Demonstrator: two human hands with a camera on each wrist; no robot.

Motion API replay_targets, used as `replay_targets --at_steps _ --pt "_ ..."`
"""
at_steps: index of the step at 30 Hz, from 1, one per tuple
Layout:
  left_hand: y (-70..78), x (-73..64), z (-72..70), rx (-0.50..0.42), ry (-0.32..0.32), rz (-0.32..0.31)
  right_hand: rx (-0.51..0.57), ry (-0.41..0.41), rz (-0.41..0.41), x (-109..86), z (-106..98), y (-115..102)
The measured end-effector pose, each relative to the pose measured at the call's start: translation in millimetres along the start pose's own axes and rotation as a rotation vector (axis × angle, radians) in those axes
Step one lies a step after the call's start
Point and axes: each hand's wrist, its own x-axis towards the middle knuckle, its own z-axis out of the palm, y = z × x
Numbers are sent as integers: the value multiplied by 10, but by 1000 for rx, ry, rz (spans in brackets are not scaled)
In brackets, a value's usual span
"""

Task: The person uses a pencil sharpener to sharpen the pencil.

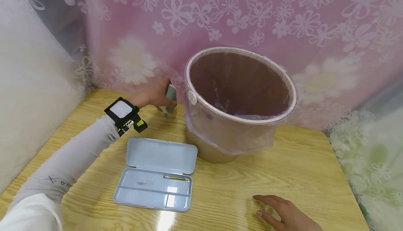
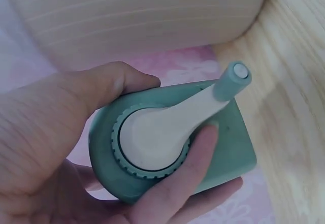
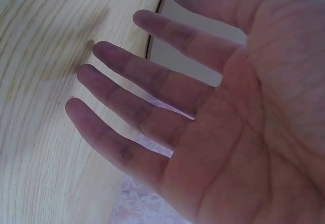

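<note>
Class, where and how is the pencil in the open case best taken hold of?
Probably by the middle of the pencil, pinched across its long sides from above: it lies flat near the far wall of the case, whose raised edges leave the top most open.

A green device (image 2: 172, 132), rounded at one end and flat-ended opposite, its white crank (image 2: 195, 112) and green knob (image 2: 231, 84) pointing flat-endward, is held just left of the bin (image 1: 212, 155).
</note>
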Motion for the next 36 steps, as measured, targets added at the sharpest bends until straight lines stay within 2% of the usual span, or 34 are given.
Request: replay_targets --at_steps 5,8,12,16,19,21,24,28,30,33,36 --pt "23 -247 -54 -46 -11 19 6 -2 -6 -16 23 10" --pt "33 -419 -60 -55 22 43 -20 8 -20 -25 27 -3" --pt "82 -659 -43 -82 92 94 -16 81 -76 16 28 -107" --pt "224 -944 35 -17 148 116 67 189 -140 126 55 -386" --pt "375 -1174 149 72 179 96 179 261 -205 216 103 -660" --pt "483 -1317 242 98 192 73 248 308 -262 274 141 -841" --pt "632 -1502 405 95 202 68 307 391 -349 362 194 -1100" --pt "790 -1674 654 52 158 126 319 487 -438 471 247 -1404" --pt "851 -1723 781 30 121 153 326 500 -434 504 268 -1529" --pt "921 -1768 946 4 77 175 314 492 -352 535 315 -1672" --pt "969 -1780 1079 -1 77 185 259 516 -321 576 389 -1753"
